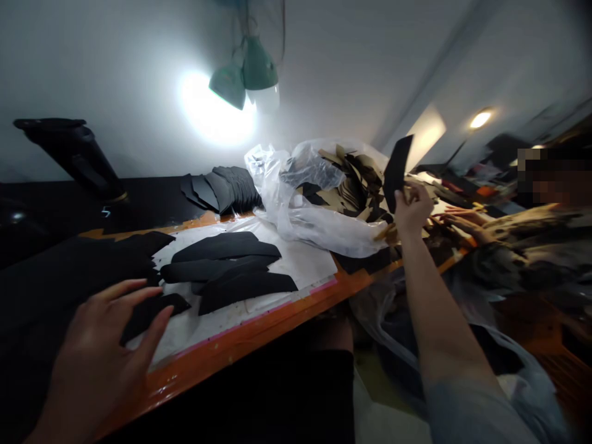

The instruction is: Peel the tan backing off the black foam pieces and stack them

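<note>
My right hand (pixel 413 209) is raised over a clear plastic bag (pixel 319 228) and pinches a long, curved black cut piece (pixel 396 169), probably foam or leather. The bag holds a heap of tan and black offcuts (pixel 356 191). My left hand (pixel 102 339) lies spread at the lower left, its fingers right by a black cut piece (pixel 152 314). Whether they touch it, I cannot tell. Several similar black pieces (pixel 226 271) lie on a white sheet (pixel 296 265) beside that hand.
The white sheet rests on a table with an orange edge (pixel 222 351). A stack of black pieces (pixel 222 188) stands behind it. At the right, a co-worker's hand (pixel 465 223) reaches among the scraps. Green lamps (pixel 259 68) hang above.
</note>
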`<state>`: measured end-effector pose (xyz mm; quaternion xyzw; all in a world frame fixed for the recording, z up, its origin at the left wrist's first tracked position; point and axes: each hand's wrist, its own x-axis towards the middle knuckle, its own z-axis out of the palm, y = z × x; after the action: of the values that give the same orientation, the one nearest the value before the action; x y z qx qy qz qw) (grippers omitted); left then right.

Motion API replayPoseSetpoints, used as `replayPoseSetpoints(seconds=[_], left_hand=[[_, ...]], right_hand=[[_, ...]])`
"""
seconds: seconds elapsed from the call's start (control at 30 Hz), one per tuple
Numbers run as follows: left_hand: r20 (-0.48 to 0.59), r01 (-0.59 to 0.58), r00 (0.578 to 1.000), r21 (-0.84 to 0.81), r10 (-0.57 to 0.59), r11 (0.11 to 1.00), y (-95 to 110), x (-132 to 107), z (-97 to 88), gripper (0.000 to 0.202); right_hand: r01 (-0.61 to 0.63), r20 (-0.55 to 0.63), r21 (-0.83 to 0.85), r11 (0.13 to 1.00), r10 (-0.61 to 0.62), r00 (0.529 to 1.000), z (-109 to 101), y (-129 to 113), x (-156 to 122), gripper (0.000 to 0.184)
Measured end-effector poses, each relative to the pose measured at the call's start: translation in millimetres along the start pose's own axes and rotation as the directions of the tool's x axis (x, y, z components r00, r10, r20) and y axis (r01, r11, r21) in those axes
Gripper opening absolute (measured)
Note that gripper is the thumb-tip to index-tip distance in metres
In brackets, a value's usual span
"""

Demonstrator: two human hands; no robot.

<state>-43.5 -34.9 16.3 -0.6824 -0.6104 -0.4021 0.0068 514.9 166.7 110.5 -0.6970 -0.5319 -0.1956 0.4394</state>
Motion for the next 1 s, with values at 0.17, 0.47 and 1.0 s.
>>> replayPoseSetpoints(seconds=[0.17,0.47,1.0], left_hand=[[0.068,-0.161,0.982,-0.187,0.176,0.969,64.9,7.7,16.6,0.038],[0.455,0.322,0.890,-0.660,0.020,0.679,126.3,23.8,51.6,0.024],[0.098,-0.371,0.827,-0.644,0.553,0.669,115.2,0.9,45.7,0.035]], right_hand=[[-0.235,0.251,0.464,0.854,0.128,0.960,-59.2,-95.9,-76.4,0.034],[-0.527,0.794,0.579,0.622,-0.284,0.537,-98.4,-176.6,-227.3,0.023],[-0.824,0.835,0.459,0.333,-0.479,0.272,-92.2,-169.9,-230.5,0.029]])
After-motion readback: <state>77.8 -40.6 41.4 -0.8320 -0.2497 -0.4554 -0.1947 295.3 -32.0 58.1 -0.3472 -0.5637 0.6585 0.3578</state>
